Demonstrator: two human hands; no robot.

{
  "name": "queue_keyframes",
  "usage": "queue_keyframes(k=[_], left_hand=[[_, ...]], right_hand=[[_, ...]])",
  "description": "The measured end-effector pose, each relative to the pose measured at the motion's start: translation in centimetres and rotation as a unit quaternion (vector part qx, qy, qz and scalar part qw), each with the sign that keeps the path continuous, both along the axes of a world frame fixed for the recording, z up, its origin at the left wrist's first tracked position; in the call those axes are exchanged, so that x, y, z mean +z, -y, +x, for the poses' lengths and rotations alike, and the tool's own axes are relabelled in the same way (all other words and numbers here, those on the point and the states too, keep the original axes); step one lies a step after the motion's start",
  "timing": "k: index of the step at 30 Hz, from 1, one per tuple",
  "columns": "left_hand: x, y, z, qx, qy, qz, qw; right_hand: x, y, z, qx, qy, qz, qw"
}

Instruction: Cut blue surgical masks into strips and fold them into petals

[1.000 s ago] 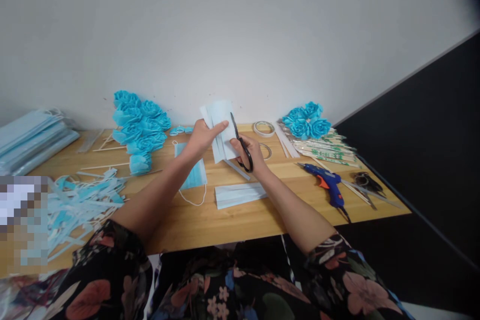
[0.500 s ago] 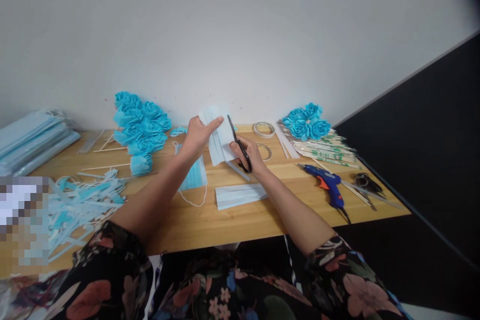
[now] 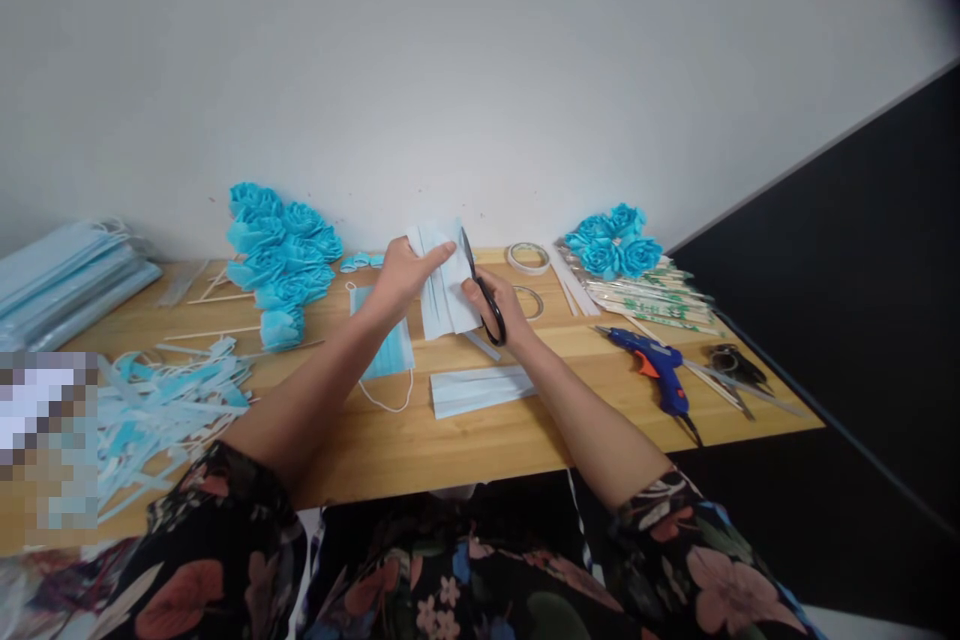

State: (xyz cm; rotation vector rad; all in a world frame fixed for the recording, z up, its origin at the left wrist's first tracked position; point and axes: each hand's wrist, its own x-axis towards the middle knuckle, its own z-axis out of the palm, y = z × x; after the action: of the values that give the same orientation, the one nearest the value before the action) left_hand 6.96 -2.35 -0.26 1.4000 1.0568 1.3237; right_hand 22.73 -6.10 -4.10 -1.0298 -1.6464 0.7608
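Pale blue pleated sheet [image 3: 441, 298], pinched up in the left hand [image 3: 403, 272], right hand [image 3: 508, 308] curled round black scissors [image 3: 491, 306] at its edge, and well left of both, masks [image 3: 56, 265] in plastic [image 3: 94, 310]

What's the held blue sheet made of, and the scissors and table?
Pale blue sheet: perhaps non-woven cloth, as it looks thin, matt and pleated. Scissors: smooth black handles, probably plastic by their rounded loops; slim dark blades, likely metal. Table: wood or wood-look board, slightly shiny, with yellowish grain stripes.
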Motion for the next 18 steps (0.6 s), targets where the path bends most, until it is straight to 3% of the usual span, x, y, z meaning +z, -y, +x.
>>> queue_keyframes(k=[5,18], left_hand=[[-0.04,-0.12,-0.07,0.000,0.007,-0.003,1.000],[-0.38,0.00,0.17,-0.007,0.015,-0.011,1.000]], right_hand=[[-0.21,0.11,-0.07,0.010,-0.010,-0.038,0.999],[-0.04,0.29,-0.13,0.005,-0.015,-0.041,0.999]])
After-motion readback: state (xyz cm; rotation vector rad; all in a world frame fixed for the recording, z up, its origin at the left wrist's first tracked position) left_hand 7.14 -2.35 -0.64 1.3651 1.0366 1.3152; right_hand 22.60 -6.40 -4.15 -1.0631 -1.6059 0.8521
